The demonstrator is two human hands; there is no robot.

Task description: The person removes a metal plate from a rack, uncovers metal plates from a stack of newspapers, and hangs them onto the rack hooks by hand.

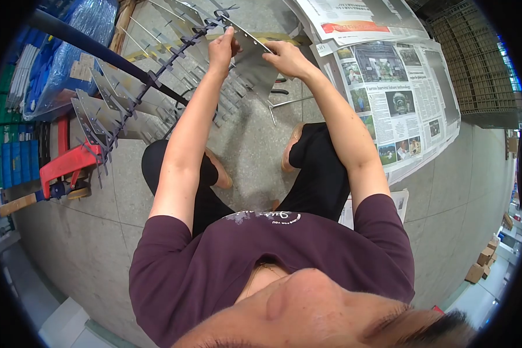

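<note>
Closest to us, a soft maroon T-shirt (296, 249) carries upside-down white lettering, and we make out "LOVE FOR YOU". Two legs in black trousers (325, 168) bend over speckled grey floor (246, 174). Now, out front, the right hand (288, 58) pinches the edge of one smooth, flat metal plate (255, 69), pierced by small holes, beside a spiky dark rack (139, 98). The left hand (220, 53) curls at that plate's far corner; whether it grips, we can't tell! Below lies one T-shaped metal rod (290, 102). Over right, newspaper sheets (391, 84): "Farms harvest future technology", we read. Beyond them, one wire-mesh crate (475, 64); the racked plates overlap too much for us to count.
</note>
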